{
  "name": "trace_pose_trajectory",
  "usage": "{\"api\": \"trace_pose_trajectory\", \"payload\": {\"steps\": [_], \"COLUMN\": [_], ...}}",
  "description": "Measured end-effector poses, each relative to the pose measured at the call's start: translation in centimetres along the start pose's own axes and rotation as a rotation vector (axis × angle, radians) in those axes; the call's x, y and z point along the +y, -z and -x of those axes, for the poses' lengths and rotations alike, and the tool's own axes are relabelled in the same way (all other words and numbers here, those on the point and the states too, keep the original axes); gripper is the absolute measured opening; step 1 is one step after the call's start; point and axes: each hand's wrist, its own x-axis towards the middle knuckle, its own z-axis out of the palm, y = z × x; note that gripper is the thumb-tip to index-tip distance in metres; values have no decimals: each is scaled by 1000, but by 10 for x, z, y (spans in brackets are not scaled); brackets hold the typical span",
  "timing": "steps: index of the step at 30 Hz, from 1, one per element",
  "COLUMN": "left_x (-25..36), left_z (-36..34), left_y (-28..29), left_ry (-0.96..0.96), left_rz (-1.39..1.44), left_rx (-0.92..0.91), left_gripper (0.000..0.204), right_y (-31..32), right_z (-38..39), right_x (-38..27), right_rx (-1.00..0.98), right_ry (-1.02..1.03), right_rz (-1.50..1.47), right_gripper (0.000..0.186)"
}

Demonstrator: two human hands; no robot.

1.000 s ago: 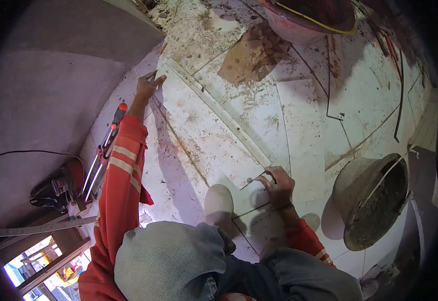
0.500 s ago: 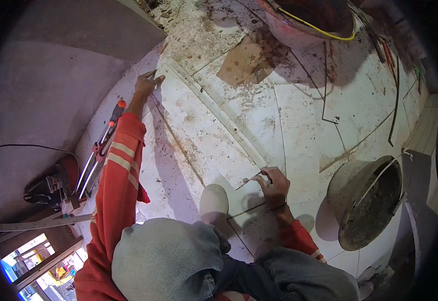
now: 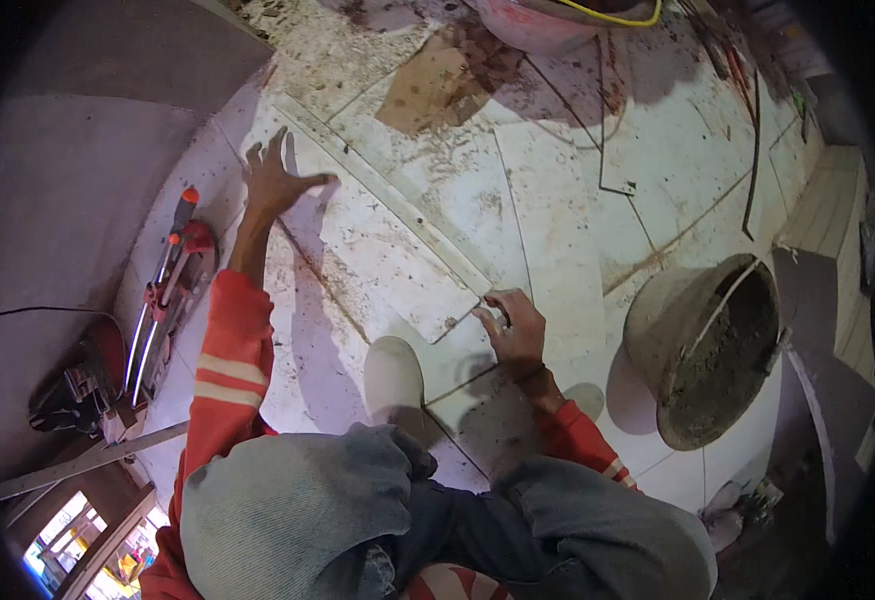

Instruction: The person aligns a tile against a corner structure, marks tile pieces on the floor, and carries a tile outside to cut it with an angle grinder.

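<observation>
A long white tile [image 3: 367, 235], smeared with dirt, lies slantwise in front of me, with a narrow pale strip [image 3: 377, 183] running along its far right edge. My left hand [image 3: 275, 185] is open, fingers spread, over the tile's far left end; whether it touches is hard to tell. At the near right corner, my right hand [image 3: 517, 335] has thumb and forefinger curled around the tile's edge, close to the strip's end. Part of that grip is hidden by the fingers.
A bucket [image 3: 647, 340] with dark mortar stands tilted at right. A reddish tub [image 3: 537, 25] is at the far edge, beside brown paper [image 3: 432, 90]. On the left lie a red tile cutter [image 3: 162, 290] and a metal bar [image 3: 97, 460]. My boot [image 3: 393, 380] is near the tile.
My left hand has let go of the tile's far end and spread its fingers. My right hand stays at the near corner. The whole view has shifted slightly.
</observation>
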Motion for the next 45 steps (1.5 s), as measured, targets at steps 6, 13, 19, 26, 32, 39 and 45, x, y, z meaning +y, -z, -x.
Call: {"api": "trace_pose_trajectory", "payload": {"steps": [6, 13, 19, 26, 32, 39, 45], "left_x": [-1, 15, 4, 11, 3, -4, 39], "left_z": [37, 38, 37, 32, 38, 30, 43], "left_y": [-9, -6, -9, -8, -9, -17, -1], "left_ry": [-34, -17, -27, -83, -41, -50, 33], "left_rz": [15, 14, 40, -36, 25, 49, -93], "left_rx": [-144, -188, -142, -160, -153, -106, -77], "left_gripper": [146, 154, 154, 154, 154, 150, 140], "right_y": [-7, -8, -3, -3, 10, 69, 62], "right_z": [1, 5, 1, 2, 3, -10, -20], "right_x": [-2, 3, -4, 3, -4, -4, 8], "right_rx": [6, 37, 39, 43, 165, 170, 259], "right_ry": [-97, -149, -99, -68, 48, -231, -283], "right_rz": [23, -9, -3, -49, 168, 725, 593], "right_gripper": [24, 14, 14, 15, 16, 104, 101]}}
